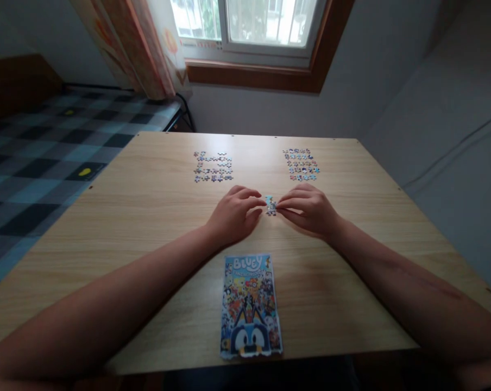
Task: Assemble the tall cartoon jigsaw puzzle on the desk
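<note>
A few joined jigsaw puzzle pieces [270,206] lie on the wooden table between my hands. From the left, my left hand [239,210] reaches to them with its fingers apart, the index fingertip at their edge. My right hand [306,209] pinches a puzzle piece at the right edge of the joined pieces, thumb and fingertips together. Closer to me lies a colourful picture card [251,304] with the word "Bluey" and a blue dog's face on it.
Loose puzzle pieces lie in rows at the back left [214,171] and in another group of pieces at the back right [301,164]. Beyond the wooden table [168,201] are a window and wall; a bed [45,157] with a checked cover stands left.
</note>
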{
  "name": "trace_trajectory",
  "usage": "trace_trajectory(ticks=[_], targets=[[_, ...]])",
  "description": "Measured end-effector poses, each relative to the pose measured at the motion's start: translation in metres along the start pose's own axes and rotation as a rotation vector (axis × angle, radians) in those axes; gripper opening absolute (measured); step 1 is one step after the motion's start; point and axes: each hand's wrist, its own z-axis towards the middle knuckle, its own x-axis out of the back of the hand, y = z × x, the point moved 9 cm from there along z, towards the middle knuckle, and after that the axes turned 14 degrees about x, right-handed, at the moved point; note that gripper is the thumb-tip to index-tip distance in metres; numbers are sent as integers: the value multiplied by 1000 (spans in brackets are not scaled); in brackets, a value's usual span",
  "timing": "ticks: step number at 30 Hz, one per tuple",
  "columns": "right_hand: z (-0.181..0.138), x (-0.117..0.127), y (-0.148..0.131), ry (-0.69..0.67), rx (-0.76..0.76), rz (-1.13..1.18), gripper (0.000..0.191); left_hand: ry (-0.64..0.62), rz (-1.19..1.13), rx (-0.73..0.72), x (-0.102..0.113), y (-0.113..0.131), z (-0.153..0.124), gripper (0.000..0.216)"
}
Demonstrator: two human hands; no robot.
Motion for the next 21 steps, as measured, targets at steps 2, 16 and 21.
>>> trace_trajectory(ticks=[2, 16, 21], targets=[[-2, 2, 4, 28, -21, 16, 8, -47, 60, -69, -6, 6, -3, 22], [-3, -8, 10, -15, -78, 69, 8, -180, 163, -69, -19, 6, -8, 34], [-3, -15, 6, -56, -57, 120, 8, -229, 174, -31, -24, 0, -8, 39]])
